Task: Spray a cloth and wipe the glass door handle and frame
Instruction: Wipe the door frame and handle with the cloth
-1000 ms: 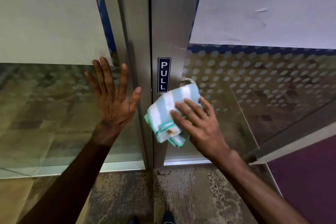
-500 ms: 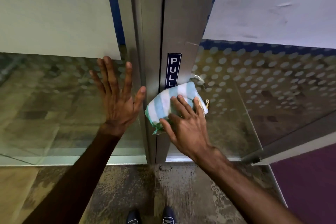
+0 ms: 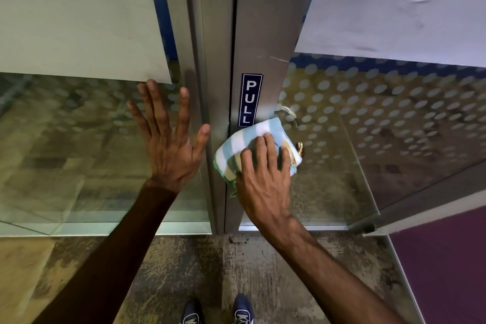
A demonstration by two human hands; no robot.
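A folded cloth (image 3: 244, 142) with light blue and white stripes is pressed against the steel door frame (image 3: 265, 34), just under the blue PULL sticker (image 3: 249, 99). My right hand (image 3: 263, 173) lies on top of the cloth and holds it flat against the metal. A padlock (image 3: 299, 151) with a silver shackle hangs beside the cloth on the right; the cloth partly hides it. My left hand (image 3: 168, 144) rests flat, fingers spread, on the left glass panel (image 3: 65, 139). No spray bottle is in view.
The right glass door (image 3: 394, 118) carries a frosted dot pattern and white film above. White film also covers the upper left panel. Worn concrete floor (image 3: 210, 265) lies below, with my shoes (image 3: 218, 313) at the bottom edge. A purple surface (image 3: 447, 258) sits at the lower right.
My right hand has slid the cloth upward along the frame, from below the PULL sticker up to its bottom edge. The left hand stays flat on the glass.
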